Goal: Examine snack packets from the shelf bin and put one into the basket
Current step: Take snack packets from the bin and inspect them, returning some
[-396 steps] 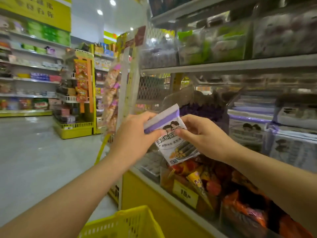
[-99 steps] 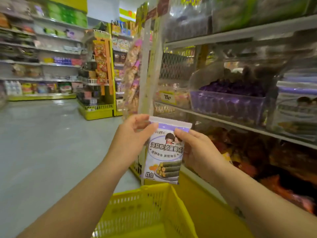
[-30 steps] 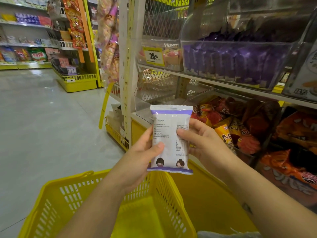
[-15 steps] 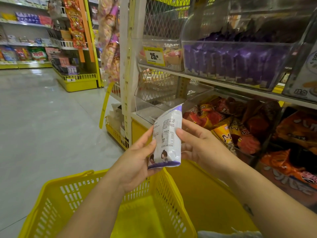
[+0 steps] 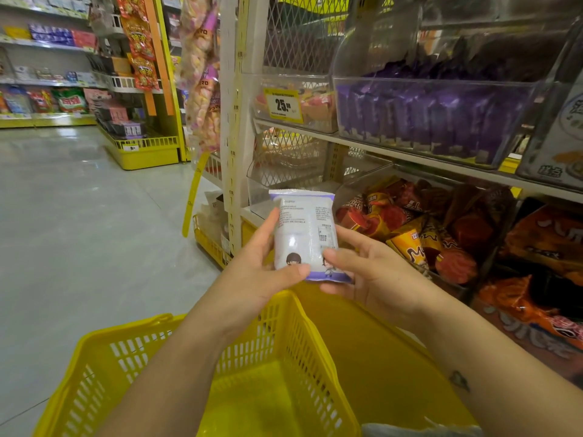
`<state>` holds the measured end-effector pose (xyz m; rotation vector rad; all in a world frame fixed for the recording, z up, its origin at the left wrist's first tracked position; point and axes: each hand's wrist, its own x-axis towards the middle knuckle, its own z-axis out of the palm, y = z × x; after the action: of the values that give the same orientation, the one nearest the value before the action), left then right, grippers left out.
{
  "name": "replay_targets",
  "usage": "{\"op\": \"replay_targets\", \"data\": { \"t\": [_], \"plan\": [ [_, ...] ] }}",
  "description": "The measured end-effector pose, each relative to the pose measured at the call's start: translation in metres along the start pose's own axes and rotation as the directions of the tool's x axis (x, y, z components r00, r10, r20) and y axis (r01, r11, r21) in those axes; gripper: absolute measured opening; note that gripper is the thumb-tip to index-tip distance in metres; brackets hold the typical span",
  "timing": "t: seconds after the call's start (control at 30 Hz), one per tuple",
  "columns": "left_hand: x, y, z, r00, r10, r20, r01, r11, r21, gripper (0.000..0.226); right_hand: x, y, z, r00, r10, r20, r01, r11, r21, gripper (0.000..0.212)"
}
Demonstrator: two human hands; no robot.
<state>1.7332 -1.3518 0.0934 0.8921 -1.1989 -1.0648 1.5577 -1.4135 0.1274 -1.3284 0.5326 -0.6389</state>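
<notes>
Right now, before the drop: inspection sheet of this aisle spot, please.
Surface: grey floor; no table in view.
Job's things: packet upright, fine-print side to camera, held over the far corner of the basket, not in it; white-packet bin on the shelf at the right edge.
Clutter: pale item at the bottom edge, too cut off to tell.
Grippers: left hand and right hand both grip the packet by its sides.
Cables: nothing seen.
Surroundings: price tag reading 25, purple-packet bin, orange and red bags in the lower bin, shelves across the aisle.
</notes>
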Motion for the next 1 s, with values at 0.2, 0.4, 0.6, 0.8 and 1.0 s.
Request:
{"op": "replay_targets", "data": {
  "t": [0.2,0.4,0.6,0.8,1.0],
  "plan": [
    [-0.003,-0.004,0.004,0.996,0.084,-0.023,-0.075,0.964,0.254,0.101,0.0,-0.002,0.002,0.999,0.009,-0.033,-0.007,0.997,0.078,0.039],
    [-0.01,-0.012,0.025,0.902,0.343,-0.264,-0.217,0.886,0.41,0.098,0.001,-0.002,0.008,0.996,-0.003,-0.094,0.016,0.99,0.138,0.048],
    [-0.011,-0.02,0.028,0.888,0.367,-0.276,-0.234,0.879,0.415,0.094,0.001,-0.003,0.009,0.985,-0.009,-0.171,0.035,0.988,0.152,0.052],
    [-0.009,-0.017,0.02,0.928,0.296,-0.227,-0.22,0.926,0.307,0.082,-0.001,-0.007,0.001,0.989,0.002,-0.15,0.022,0.987,0.159,0.049],
    [-0.006,-0.009,0.004,0.983,0.13,-0.13,-0.106,0.978,0.177,0.068,-0.001,-0.005,-0.004,0.982,0.031,-0.186,0.004,0.983,0.182,0.045]
  ]
}}
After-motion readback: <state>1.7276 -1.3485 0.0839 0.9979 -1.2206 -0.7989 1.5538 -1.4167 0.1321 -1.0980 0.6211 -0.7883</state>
